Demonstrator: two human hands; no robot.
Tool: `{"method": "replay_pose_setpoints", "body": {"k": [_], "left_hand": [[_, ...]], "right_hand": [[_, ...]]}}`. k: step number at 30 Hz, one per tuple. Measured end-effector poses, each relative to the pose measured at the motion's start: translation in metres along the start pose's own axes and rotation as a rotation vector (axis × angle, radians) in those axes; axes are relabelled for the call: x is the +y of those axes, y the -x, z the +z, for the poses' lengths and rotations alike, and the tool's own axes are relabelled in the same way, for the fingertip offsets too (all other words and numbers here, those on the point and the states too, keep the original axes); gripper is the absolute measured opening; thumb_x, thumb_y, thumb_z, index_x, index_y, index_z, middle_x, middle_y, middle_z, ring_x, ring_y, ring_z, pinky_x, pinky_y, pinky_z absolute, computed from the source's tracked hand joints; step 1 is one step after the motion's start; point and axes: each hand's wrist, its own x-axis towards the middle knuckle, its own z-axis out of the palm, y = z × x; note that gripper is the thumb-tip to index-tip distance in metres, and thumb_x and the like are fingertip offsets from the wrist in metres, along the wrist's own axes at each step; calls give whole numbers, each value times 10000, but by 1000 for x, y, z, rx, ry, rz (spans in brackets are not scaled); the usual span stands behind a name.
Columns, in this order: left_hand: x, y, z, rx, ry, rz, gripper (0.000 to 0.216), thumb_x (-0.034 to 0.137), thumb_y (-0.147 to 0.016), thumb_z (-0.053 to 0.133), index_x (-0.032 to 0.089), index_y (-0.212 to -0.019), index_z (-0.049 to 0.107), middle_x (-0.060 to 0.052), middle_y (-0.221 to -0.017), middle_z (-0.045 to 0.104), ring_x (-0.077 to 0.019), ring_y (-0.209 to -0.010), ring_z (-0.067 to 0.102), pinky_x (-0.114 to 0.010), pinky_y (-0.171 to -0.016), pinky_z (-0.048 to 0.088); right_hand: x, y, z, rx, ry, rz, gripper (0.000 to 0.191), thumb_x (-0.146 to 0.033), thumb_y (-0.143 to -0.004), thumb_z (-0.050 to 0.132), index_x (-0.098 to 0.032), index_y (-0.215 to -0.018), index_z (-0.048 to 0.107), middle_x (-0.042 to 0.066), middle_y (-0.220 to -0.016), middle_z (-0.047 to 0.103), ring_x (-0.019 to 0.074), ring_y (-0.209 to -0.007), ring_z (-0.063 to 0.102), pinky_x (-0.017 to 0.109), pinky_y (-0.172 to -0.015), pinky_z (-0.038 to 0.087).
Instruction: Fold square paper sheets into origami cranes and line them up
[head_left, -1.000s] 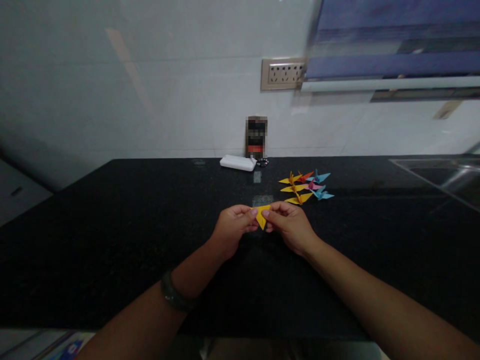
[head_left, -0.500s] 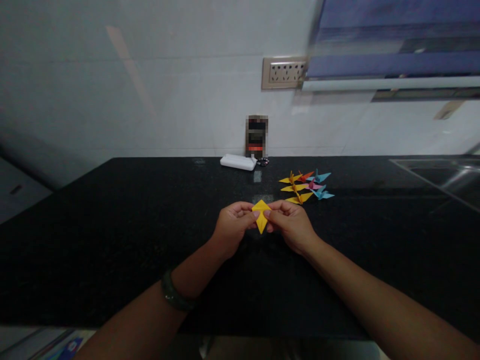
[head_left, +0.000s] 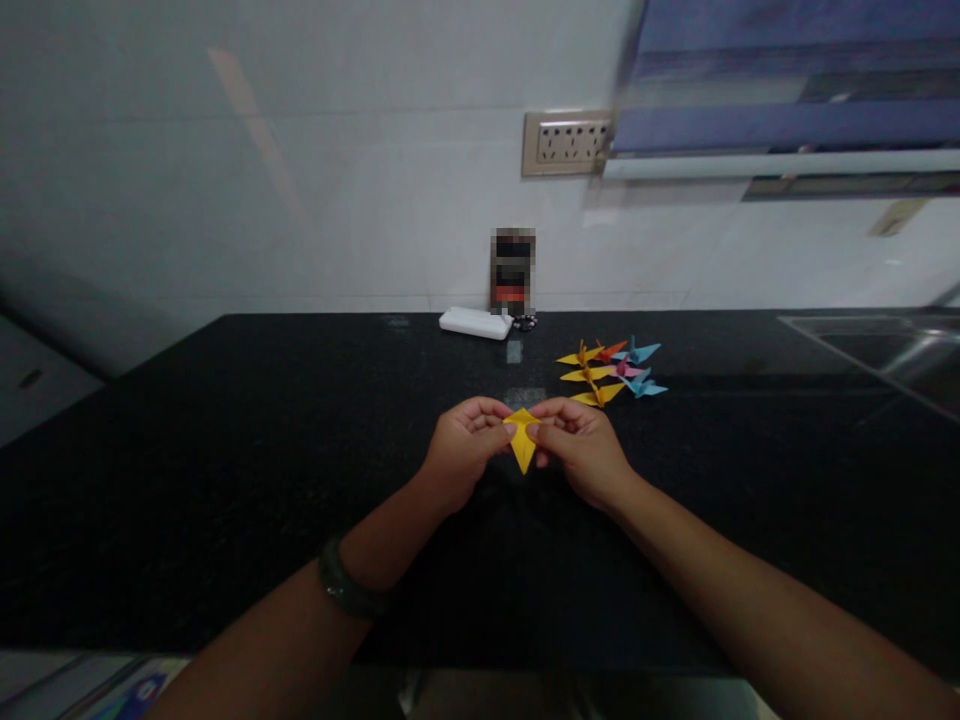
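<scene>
A small folded piece of yellow paper [head_left: 523, 447] hangs point-down between my two hands, just above the black countertop [head_left: 225, 450]. My left hand [head_left: 463, 449] pinches its left upper edge with thumb and fingers closed. My right hand [head_left: 580, 447] pinches its right upper edge the same way. A dark band sits on my left wrist. Behind my right hand lies a cluster of several finished paper cranes [head_left: 611, 372] in yellow, orange, pink and blue.
A white flat box [head_left: 475, 322] lies at the back of the countertop by the wall, with a dark upright item [head_left: 513, 271] behind it. A wall socket [head_left: 566, 144] is above. A metal sink [head_left: 885, 350] is set in at the far right.
The yellow paper has gone from a wide flat triangle to a narrower kite shape pointing down. Both hands stayed in place, fingers shifting slightly on the paper.
</scene>
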Motion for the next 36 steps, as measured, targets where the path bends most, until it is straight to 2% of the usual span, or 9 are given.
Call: {"method": "replay_pose_setpoints", "body": {"k": [4,7,11,13,17,22,28,36], "left_hand": [[0,0,0,47,-85,80,118,151,-544,678,141,-628,595,25,-566,596,-71,-518,529,-191,-520,419],[1,0,0,39,-94,84,99,137,-543,678,135,-609,604,16,-581,611,-70,-525,537,-183,-520,425],[3,1,0,-40,5,-64,180,225,-601,678,142,-750,621,4,-622,630,-88,-559,573,-211,-556,464],[3,0,-1,-73,6,-147,212,316,-646,652,128,-738,616,-14,-619,630,-99,-558,582,-227,-553,476],[2,0,-2,-85,-73,-151,251,348,-614,686,116,-684,617,-24,-635,637,-96,-563,584,-214,-544,475],[2,-1,-2,-46,-120,-43,246,331,-586,707,117,-686,636,-21,-635,644,-98,-568,580,-218,-556,472],[1,-3,-3,-19,-194,133,204,276,-572,711,129,-687,630,-12,-618,644,-113,-582,586,-228,-569,467],[1,-3,-5,-14,-315,162,131,248,-620,659,132,-667,619,2,-589,617,-98,-545,553,-209,-525,431]], "right_hand": [[0,1,1,3,11,-18,76,-191,-607,638,-160,-671,611,-54,-455,547,58,-353,471,171,-367,344],[1,0,-1,5,40,-45,43,-176,-615,624,-161,-655,625,-47,-473,553,59,-368,475,172,-376,342],[2,-1,-6,10,113,-114,27,-178,-638,609,-178,-653,630,-41,-516,565,68,-393,488,190,-400,367],[2,-1,-7,2,194,-182,39,-173,-648,596,-183,-637,633,-33,-543,569,73,-409,494,202,-415,381],[0,1,-7,-32,322,-307,90,-164,-682,559,-189,-667,644,-8,-615,581,98,-519,534,226,-492,424],[0,1,-4,-35,225,-197,198,-234,-687,592,-184,-878,594,-23,-617,571,90,-505,519,222,-487,426],[-1,-4,-6,-108,274,-126,181,-315,-672,634,-153,-750,609,8,-650,601,98,-536,514,208,-460,406],[-1,-3,-7,-130,264,-119,165,-310,-696,618,-150,-722,592,-20,-589,556,69,-463,460,197,-436,382]]}}
